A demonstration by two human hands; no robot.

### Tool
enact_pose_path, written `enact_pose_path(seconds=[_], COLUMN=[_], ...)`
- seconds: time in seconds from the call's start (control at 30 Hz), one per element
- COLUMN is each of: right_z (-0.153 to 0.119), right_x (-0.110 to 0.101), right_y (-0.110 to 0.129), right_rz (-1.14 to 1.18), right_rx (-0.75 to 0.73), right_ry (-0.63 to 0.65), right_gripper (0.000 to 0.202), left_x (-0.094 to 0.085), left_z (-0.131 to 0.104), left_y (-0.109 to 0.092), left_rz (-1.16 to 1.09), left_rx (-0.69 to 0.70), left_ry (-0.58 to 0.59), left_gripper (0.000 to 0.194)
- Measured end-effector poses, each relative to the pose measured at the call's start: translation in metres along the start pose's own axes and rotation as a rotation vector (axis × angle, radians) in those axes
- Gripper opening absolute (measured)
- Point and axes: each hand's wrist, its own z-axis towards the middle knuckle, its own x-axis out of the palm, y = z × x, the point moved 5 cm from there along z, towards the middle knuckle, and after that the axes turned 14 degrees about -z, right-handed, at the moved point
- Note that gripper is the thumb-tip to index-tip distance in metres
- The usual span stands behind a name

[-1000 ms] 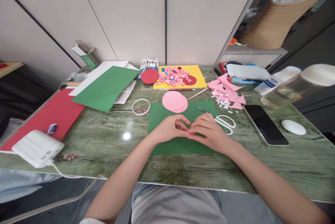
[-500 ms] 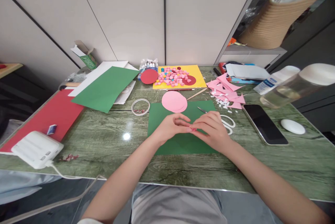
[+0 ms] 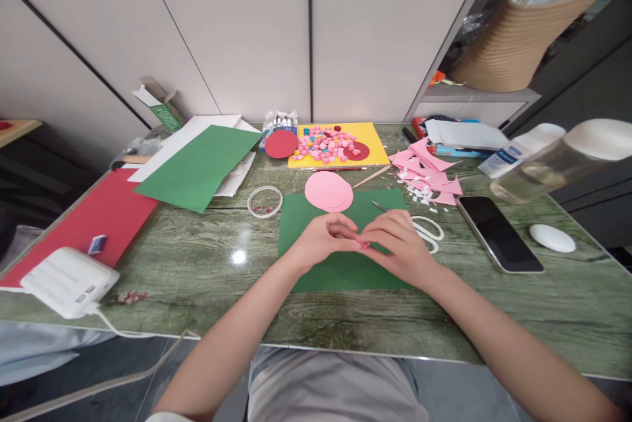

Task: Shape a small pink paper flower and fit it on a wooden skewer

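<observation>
Between the fingertips of my left hand (image 3: 330, 241) and my right hand (image 3: 402, 244) is a small crumpled pink-red piece (image 3: 364, 244), probably paper; both hands pinch it, and most of it is hidden. They are above a green sheet (image 3: 326, 274) lying on the table. Overlapping pink paper circles (image 3: 328, 191) lie at that sheet's top edge. Scissors with white handles (image 3: 428, 230) rest partly behind my right hand. Farther back, a heap of small pink balls (image 3: 328, 145), with a few blue, yellow and dark red ones, sits on a yellow sheet (image 3: 372, 135).
A roll of tape (image 3: 265, 202) lies left of the green sheet. Pink paper scraps (image 3: 427, 172), a phone (image 3: 500, 234), a white mouse-like object (image 3: 553, 238) and a bottle (image 3: 538, 172) are at right. At left are a red sheet (image 3: 93, 214) and a white power adapter (image 3: 70, 280).
The fingers have shifted very slightly around the small pink-red piece. Everything else on the table stays where it was.
</observation>
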Motion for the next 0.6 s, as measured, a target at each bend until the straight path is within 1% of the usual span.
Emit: enact_pose_path(seconds=[0.07, 0.13, 0.2, 0.27, 0.37, 0.43, 0.47, 0.53, 0.6], right_z=[0.0, 0.001, 0.001, 0.0, -0.006, -0.01, -0.011, -0.013, -0.013], right_x=[0.002, 0.004, 0.005, 0.01, 0.023, 0.033, 0.037, 0.042, 0.044], right_y=[-0.001, -0.005, -0.015, -0.026, -0.036, -0.034, -0.032, -0.027, -0.022], right_rz=[0.032, 0.096, 0.208, 0.37, 0.676, 0.872, 0.958, 1.095, 1.189], right_rx=[0.033, 0.115, 0.263, 0.437, 0.649, 0.729, 0.756, 0.797, 0.833], right_ry=[0.041, 0.08, 0.116, 0.178, 0.34, 0.449, 0.481, 0.494, 0.474], right_gripper=[0.006, 0.01, 0.019, 0.031, 0.038, 0.036, 0.035, 0.034, 0.034], left_x=[0.0, -0.001, -0.003, -0.005, -0.007, -0.006, -0.005, -0.003, 0.0], left_z=[0.0, 0.001, 0.001, 0.002, 0.004, 0.004, 0.004, 0.003, 0.002], left_y=[-0.001, -0.002, -0.003, -0.006, -0.009, -0.01, -0.01, -0.009, -0.009], left_rz=[0.007, -0.006, -0.04, -0.079, -0.115, -0.113, -0.107, -0.091, -0.068], left_rx=[0.009, 0.023, 0.049, 0.086, 0.129, 0.134, 0.132, 0.134, 0.143], left_ry=[-0.011, -0.019, -0.025, -0.033, -0.038, -0.038, -0.037, -0.025, -0.001], left_gripper=[0.032, 0.032, 0.033, 0.033, 0.033, 0.032, 0.031, 0.031, 0.03])
